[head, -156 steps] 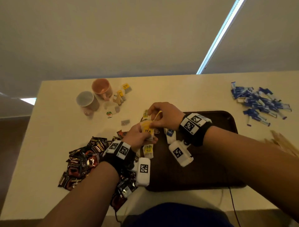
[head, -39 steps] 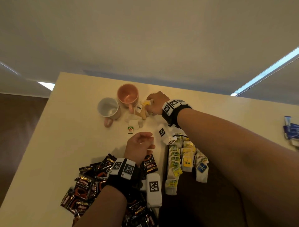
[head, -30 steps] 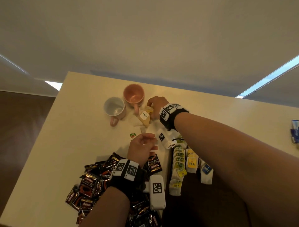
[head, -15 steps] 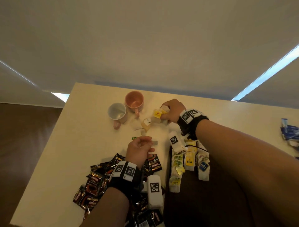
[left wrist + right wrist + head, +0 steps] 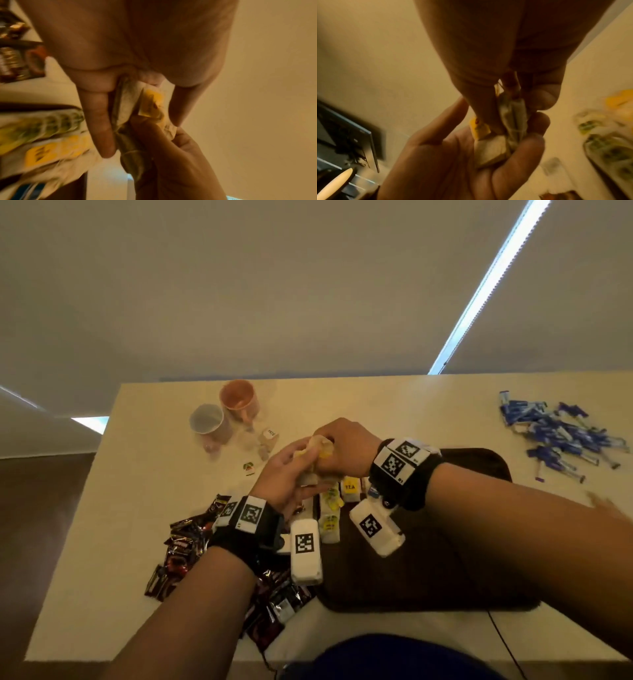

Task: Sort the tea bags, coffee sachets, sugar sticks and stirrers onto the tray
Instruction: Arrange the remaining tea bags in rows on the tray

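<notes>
Tea-bag step: my left hand [image 5: 291, 470] and right hand [image 5: 342, 446] together pinch a bunch of tea bags [image 5: 317, 450] above the tray [image 5: 479, 460] (far-left corner), next to be laid beside the row [image 5: 330, 508].

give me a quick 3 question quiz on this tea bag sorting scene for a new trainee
1. True or false: the blue sugar sticks already lie on the tray.
2. What do the left hand and right hand hold between them?
A. a coffee sachet
B. tea bags
C. a stirrer
3. Fill in: the coffee sachets lie on the table to the ____ of the tray.

Key
1. False; they are piled on the table, off the tray.
2. B
3. left
</notes>
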`<move>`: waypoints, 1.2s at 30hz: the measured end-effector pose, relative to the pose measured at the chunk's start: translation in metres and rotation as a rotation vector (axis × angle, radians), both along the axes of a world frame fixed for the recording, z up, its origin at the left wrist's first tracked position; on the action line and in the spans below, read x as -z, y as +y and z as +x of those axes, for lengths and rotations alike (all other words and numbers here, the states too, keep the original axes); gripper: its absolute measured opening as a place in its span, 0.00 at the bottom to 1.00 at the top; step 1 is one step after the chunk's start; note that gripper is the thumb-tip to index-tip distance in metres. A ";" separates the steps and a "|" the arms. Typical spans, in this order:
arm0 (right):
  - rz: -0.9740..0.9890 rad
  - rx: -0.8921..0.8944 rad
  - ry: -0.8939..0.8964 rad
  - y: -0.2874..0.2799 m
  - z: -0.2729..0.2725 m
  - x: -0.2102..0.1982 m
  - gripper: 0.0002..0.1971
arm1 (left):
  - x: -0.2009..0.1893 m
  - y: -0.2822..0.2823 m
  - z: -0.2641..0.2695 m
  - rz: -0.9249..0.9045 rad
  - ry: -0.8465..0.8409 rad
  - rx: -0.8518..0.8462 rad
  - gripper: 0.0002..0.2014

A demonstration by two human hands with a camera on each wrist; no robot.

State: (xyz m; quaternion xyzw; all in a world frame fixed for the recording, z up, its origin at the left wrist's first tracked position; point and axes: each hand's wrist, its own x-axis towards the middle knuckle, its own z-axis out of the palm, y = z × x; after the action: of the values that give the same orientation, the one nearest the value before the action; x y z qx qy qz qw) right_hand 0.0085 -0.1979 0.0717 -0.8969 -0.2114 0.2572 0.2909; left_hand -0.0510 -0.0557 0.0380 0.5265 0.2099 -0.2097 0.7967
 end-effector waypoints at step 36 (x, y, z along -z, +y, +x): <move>0.415 0.519 0.318 -0.059 -0.050 0.003 0.12 | 0.012 -0.037 -0.026 0.223 -0.041 -0.037 0.05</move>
State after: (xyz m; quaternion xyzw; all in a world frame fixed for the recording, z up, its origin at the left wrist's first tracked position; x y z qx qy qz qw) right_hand -0.0415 -0.2571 0.0685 -0.7912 0.0234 0.2627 0.5517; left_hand -0.0772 -0.0924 0.0255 0.6119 0.2253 -0.1598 0.7411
